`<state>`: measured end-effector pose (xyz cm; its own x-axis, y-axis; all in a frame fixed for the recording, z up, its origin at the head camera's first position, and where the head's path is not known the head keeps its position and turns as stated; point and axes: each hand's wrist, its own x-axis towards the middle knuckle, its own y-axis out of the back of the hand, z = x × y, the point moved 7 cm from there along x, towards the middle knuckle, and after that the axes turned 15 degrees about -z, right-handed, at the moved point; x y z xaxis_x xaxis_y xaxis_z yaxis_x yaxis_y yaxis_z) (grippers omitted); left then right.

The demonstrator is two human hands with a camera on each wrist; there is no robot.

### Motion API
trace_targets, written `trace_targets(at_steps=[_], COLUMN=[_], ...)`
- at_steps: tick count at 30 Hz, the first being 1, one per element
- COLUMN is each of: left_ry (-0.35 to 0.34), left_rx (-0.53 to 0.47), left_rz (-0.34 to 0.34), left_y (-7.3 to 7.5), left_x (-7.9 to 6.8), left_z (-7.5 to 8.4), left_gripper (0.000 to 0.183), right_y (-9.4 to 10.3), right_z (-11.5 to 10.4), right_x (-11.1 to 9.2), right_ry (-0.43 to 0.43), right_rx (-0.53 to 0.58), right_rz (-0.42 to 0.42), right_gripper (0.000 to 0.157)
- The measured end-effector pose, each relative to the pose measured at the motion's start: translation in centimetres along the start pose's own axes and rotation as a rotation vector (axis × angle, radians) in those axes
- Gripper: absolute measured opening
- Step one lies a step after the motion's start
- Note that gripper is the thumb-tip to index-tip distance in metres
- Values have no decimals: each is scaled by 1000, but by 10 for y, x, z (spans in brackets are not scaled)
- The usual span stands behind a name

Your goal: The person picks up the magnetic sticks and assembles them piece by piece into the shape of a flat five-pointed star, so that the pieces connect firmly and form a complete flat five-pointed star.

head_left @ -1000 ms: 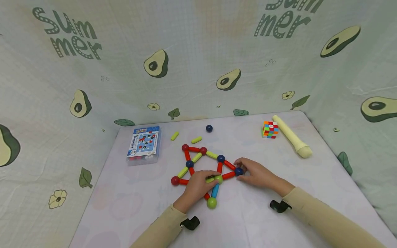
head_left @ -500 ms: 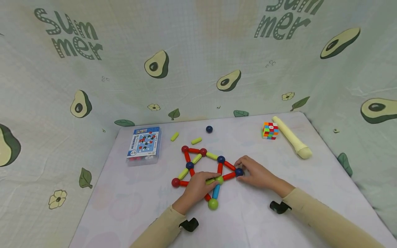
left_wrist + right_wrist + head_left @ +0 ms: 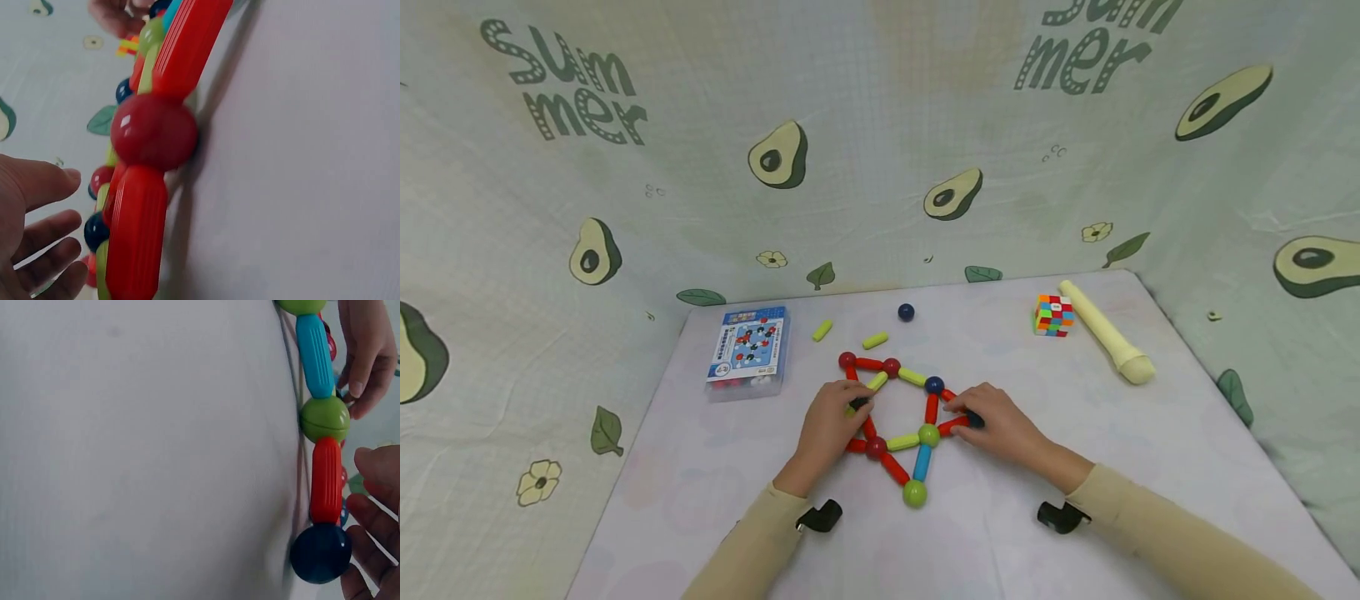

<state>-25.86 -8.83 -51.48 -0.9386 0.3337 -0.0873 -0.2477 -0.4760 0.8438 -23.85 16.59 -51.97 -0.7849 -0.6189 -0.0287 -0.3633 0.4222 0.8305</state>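
A flat frame of magnetic sticks and balls lies on the table, with red sticks (image 3: 895, 468), yellow-green sticks (image 3: 903, 442), a blue stick (image 3: 921, 462), and red (image 3: 876, 448), green (image 3: 928, 434) and dark blue balls (image 3: 934, 385). My left hand (image 3: 827, 425) reaches over its left corner, thumb and fingers apart beside a dark blue ball (image 3: 97, 231). Across from it, my right hand (image 3: 1007, 429) is at the right corner, its spread fingers about another dark blue ball (image 3: 320, 553). Contact there is hard to tell. The left hand hides the frame's far-left ball.
Behind the frame lie two loose yellow-green sticks (image 3: 875, 340) and a dark blue ball (image 3: 906, 312). A plastic box with a picture cover (image 3: 748, 350) stands at back left. A puzzle cube (image 3: 1053, 315) and a pale yellow club-shaped object (image 3: 1107, 331) are at back right.
My left hand has left the green ball and the stick beside it and moved left and away from me to the left corner. The right hand has shifted slightly left over the blue ball.
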Motion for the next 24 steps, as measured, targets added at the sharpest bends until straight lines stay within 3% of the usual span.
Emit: trace_targets(at_steps=[5, 11, 17, 24], left_ry=[46, 37, 35, -23], left_rx=[30, 42, 61, 112], left_rz=[-14, -33, -40, -82], left_y=[7, 7, 5, -3], left_x=[3, 5, 5, -5], left_z=[-16, -21, -20, -4], left_gripper=[29, 27, 25, 25], right_y=[-12, -22, -18, -2], right_z=[-14, -25, -26, -12], right_x=[5, 11, 10, 2], right_ry=[46, 36, 11, -26], right_rx=[-22, -111, -169, -220], right_rz=[-8, -10, -8, -29], right_gripper=[30, 29, 27, 28])
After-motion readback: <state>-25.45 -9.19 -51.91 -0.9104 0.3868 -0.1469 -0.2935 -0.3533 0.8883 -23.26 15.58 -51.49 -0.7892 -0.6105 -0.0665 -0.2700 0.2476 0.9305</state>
